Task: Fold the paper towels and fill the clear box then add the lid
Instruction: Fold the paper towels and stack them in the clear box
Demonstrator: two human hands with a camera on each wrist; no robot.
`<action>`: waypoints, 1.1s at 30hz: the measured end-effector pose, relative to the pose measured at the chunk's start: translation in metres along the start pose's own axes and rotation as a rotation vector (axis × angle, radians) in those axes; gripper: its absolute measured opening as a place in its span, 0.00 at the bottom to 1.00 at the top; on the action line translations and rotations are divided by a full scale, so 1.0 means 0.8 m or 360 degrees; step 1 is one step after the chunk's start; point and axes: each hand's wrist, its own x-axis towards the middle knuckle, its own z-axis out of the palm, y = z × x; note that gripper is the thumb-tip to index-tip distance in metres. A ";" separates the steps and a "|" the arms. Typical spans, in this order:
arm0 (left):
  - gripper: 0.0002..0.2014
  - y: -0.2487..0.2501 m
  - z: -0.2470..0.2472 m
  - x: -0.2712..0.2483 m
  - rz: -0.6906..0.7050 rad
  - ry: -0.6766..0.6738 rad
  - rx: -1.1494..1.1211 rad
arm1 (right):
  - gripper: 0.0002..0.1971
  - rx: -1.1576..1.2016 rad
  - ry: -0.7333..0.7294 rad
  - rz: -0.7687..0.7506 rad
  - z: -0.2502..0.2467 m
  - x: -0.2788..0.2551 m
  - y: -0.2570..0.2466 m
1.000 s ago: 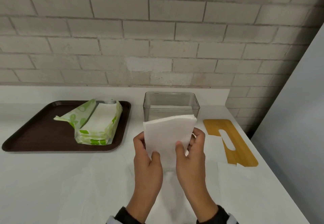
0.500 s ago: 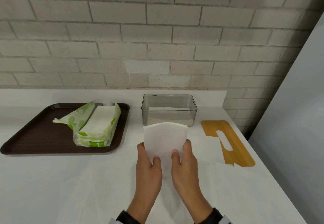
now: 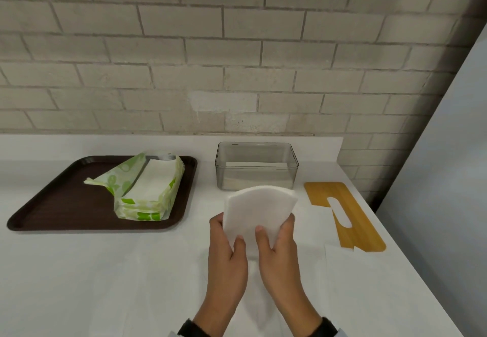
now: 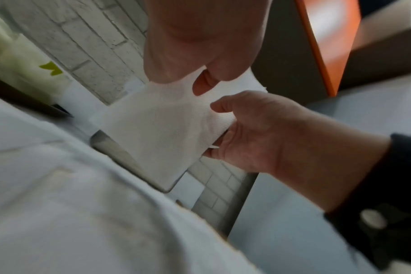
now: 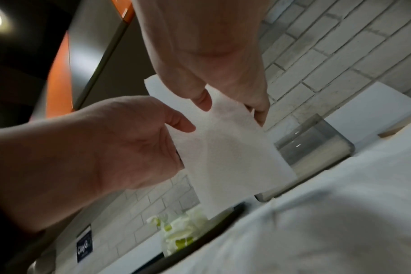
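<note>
Fold step done, I'd say; left hand [image 3: 227,252] and right hand [image 3: 276,244] both pinch folded paper towels [image 3: 259,211] above bench middle, just before clear box [image 3: 257,165] at back edge; next: lower in flat.

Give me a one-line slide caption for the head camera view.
Both hands, left and right, hold a folded paper towel stack upright before the clear box, wooden lid beside it.
</note>
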 end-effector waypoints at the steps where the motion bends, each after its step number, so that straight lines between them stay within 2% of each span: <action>1: 0.18 -0.005 0.001 0.001 -0.0044 -0.0035 0.0047 | 0.19 -0.0059 -0.0042 0.0030 0.002 0.000 0.003; 3: 0.17 -0.012 0.002 -0.002 -0.0113 -0.0072 0.0073 | 0.17 -0.0113 -0.0067 0.0061 0.003 0.000 0.008; 8: 0.15 -0.003 -0.009 -0.004 -0.0061 -0.0062 0.0020 | 0.16 -0.0183 -0.0092 0.0124 -0.006 -0.001 -0.005; 12: 0.13 0.008 -0.021 0.006 -0.0013 0.0072 -0.0096 | 0.18 -0.0140 -0.0211 0.0054 -0.013 0.004 -0.016; 15: 0.14 0.013 -0.039 0.019 0.0011 0.0250 -0.0163 | 0.15 -0.0202 -0.0498 0.0059 -0.009 0.010 -0.015; 18: 0.17 0.009 -0.070 0.033 0.0021 0.0424 -0.0136 | 0.06 -0.0434 -0.0786 0.0165 -0.006 0.020 -0.004; 19: 0.18 0.006 -0.082 0.036 0.0007 0.0467 -0.0131 | 0.06 -0.0488 -0.0818 0.0192 -0.009 0.027 0.002; 20: 0.18 0.002 -0.093 0.037 -0.0011 0.0504 -0.0136 | 0.11 -0.0528 -0.0808 0.0225 -0.013 0.039 0.010; 22: 0.16 -0.005 -0.114 0.037 -0.0078 0.0548 -0.0161 | 0.17 -0.0567 -0.0696 0.0366 -0.025 0.068 0.025; 25: 0.15 -0.015 -0.135 0.030 -0.0227 0.0514 -0.0228 | 0.16 -0.0744 -0.0593 0.0513 -0.036 0.113 0.042; 28: 0.12 -0.023 -0.147 0.022 -0.0360 0.0430 -0.0253 | 0.14 -0.0913 -0.0691 0.0630 -0.019 0.143 0.052; 31: 0.09 -0.028 -0.155 0.014 -0.0437 0.0374 -0.0244 | 0.07 -0.0964 -0.0773 0.0700 0.019 0.154 0.057; 33: 0.08 -0.025 -0.158 0.011 -0.0434 0.0364 -0.0230 | 0.11 -0.1122 -0.0816 0.0697 0.044 0.152 0.057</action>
